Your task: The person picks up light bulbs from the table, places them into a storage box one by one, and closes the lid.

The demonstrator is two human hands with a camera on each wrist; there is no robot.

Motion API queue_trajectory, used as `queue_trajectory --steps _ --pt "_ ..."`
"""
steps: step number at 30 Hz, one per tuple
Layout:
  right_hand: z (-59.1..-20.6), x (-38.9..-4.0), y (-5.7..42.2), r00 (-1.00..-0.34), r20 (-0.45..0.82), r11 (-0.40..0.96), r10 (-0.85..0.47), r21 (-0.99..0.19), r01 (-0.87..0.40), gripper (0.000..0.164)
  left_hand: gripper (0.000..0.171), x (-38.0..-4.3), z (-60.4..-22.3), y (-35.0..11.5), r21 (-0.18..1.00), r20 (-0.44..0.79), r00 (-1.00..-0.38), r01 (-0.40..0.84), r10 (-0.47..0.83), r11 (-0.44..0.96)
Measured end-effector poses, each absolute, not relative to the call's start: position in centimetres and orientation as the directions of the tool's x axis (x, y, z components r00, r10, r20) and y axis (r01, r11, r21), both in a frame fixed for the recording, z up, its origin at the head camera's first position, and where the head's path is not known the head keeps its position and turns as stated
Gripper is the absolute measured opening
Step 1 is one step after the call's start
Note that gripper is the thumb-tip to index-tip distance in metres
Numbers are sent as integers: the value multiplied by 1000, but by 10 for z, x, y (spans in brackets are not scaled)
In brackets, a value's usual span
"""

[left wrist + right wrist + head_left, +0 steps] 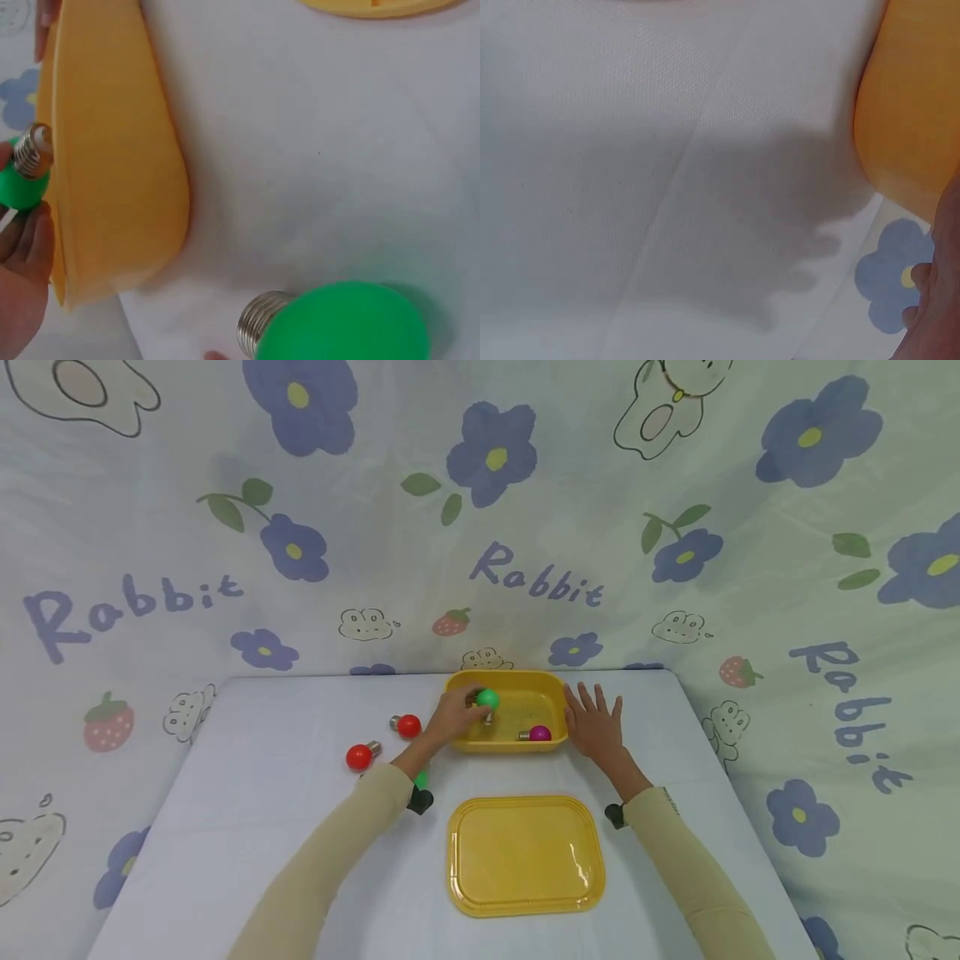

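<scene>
My left hand [459, 713] pinches a green light bulb [488, 698] over the left part of a yellow bin [471, 746]. In the left wrist view that bulb [22, 184] shows its metal screw base pointing up past the bin's rim. A magenta bulb [540, 733] lies inside the bin near its front right corner. At the bin's right end, my right hand [597, 727] has its fingers spread and touches the rim. Only an edge of this hand [937, 300] enters the right wrist view, beside the bin wall [907, 112].
Two red bulbs, one nearer the bin [408, 726] and one farther left [359, 757], lie on the white table [247, 793]. Another green bulb [345, 322] lies by the left wrist. In front of the bin is a flat yellow lid [525, 856]. A printed curtain [375, 552] hangs behind.
</scene>
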State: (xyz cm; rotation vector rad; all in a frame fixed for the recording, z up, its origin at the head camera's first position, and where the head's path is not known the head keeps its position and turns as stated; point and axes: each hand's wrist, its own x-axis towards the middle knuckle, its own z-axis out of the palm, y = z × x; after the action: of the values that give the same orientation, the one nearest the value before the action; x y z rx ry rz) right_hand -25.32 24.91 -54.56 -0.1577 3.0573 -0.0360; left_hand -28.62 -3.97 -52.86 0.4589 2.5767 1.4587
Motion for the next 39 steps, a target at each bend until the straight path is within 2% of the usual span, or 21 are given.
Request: queue_trajectory --steps 9,15,24,39 --pt "-545 -253 250 -991 -78 994 -107 -27 -105 56 44 -290 -534 -22 787 -2 -931 223 365 575" --pt "-544 -253 249 -991 -87 995 -98 -26 -96 56 42 -290 -537 -12 770 -11 -912 255 411 584" --pt "-545 -253 249 -991 -89 995 -100 -36 -97 56 44 -286 -537 -1 723 -91 -893 246 441 646" --pt "-548 -256 251 -991 -84 995 -103 -24 -101 57 43 -289 -550 7 734 -126 -878 231 462 639"
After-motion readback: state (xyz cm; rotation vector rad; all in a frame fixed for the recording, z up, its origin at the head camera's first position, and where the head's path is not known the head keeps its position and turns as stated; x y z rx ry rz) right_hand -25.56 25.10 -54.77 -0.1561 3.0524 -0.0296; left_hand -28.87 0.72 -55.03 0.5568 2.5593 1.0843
